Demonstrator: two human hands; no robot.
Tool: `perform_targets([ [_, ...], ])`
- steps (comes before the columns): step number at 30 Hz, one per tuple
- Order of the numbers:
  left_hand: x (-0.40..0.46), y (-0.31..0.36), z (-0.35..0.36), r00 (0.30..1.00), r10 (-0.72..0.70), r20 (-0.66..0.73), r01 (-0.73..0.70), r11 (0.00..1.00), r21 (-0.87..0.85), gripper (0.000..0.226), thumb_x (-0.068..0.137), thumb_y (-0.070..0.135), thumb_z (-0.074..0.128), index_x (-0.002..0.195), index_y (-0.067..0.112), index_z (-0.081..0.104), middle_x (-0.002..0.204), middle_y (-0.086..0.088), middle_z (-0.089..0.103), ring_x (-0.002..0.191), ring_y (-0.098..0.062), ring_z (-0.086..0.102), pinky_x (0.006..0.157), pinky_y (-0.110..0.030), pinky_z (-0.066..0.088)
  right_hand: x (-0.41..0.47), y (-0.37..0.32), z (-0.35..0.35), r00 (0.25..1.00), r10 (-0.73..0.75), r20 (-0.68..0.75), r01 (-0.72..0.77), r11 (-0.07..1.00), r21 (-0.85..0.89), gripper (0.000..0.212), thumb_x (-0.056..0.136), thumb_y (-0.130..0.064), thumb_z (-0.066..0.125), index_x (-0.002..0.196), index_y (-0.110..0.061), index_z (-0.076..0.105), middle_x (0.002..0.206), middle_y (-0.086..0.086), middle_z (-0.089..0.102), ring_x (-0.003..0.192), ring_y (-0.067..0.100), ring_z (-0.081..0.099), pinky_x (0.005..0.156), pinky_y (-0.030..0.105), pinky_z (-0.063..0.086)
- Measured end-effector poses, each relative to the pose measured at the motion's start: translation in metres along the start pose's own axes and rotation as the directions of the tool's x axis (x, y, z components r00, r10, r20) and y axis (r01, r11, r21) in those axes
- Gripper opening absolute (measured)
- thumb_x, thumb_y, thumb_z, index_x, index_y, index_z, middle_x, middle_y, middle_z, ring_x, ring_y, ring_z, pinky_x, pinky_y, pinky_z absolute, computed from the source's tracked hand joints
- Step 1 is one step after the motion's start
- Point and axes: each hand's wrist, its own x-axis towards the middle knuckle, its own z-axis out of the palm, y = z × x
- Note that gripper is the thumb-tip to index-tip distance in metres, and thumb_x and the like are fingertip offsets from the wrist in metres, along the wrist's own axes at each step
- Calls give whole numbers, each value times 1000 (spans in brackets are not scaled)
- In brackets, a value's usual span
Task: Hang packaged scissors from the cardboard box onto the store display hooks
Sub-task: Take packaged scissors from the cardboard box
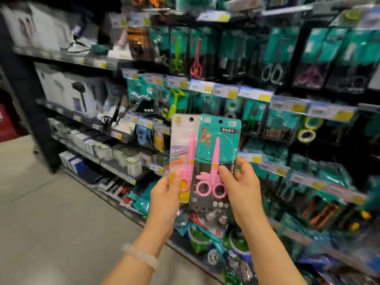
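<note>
Holding two scissor packs upright at frame center: left hand pinches the white-card pack at its lower edge, right hand grips the teal-card pack, which overlaps the white one. Display hooks behind are blurred, full of packs.

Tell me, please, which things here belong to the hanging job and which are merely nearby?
Job: teal scissors pack, held by right hand; white scissors pack, held by left hand; display hooks' hanging scissors.
Nearby: boxed goods, price tags, floor.
</note>
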Motion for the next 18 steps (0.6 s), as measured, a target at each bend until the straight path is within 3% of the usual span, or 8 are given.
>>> perform_targets([
  [6,43,23,-19,998,64,-29,-65,997,-48,48,76,64,60,77,15,64,92,-23,69,90,-46,64,83,-62,50,32,-9,46,995,-73,63,72,997,17,25,89,-5,59,102,-26,55,108,2,70,99,20,68,86,45,55],
  [11,92,49,-26,991,130,-38,-132,989,-73,54,75,58,58,87,5,62,95,-29,65,85,-38,65,84,-63,48,76,-8,84,988,-130,85,129,991,26,26,90,-7,59,101,-30,53,105,0,70,93,12,69,81,36,58],
  [13,115,60,-27,987,155,-38,-158,984,-77,46,84,48,56,89,3,62,95,-28,66,83,-34,64,82,-59,50,98,-7,100,987,-142,80,139,990,37,27,90,-7,59,101,-31,53,105,-1,70,94,11,69,82,35,58],
  [16,156,74,-25,978,206,-43,-209,974,-82,33,86,42,56,90,11,65,92,-17,71,88,-34,66,83,-55,53,135,-9,121,983,-172,71,169,985,41,28,89,-7,60,103,-30,52,102,-4,71,94,11,69,85,37,56],
  [18,184,83,-20,968,246,-42,-250,963,-102,39,79,48,58,98,16,65,97,-14,72,90,-31,67,84,-52,53,161,-10,131,976,-209,55,208,978,25,29,88,-8,61,106,-28,51,102,-2,70,93,11,69,84,36,55],
])
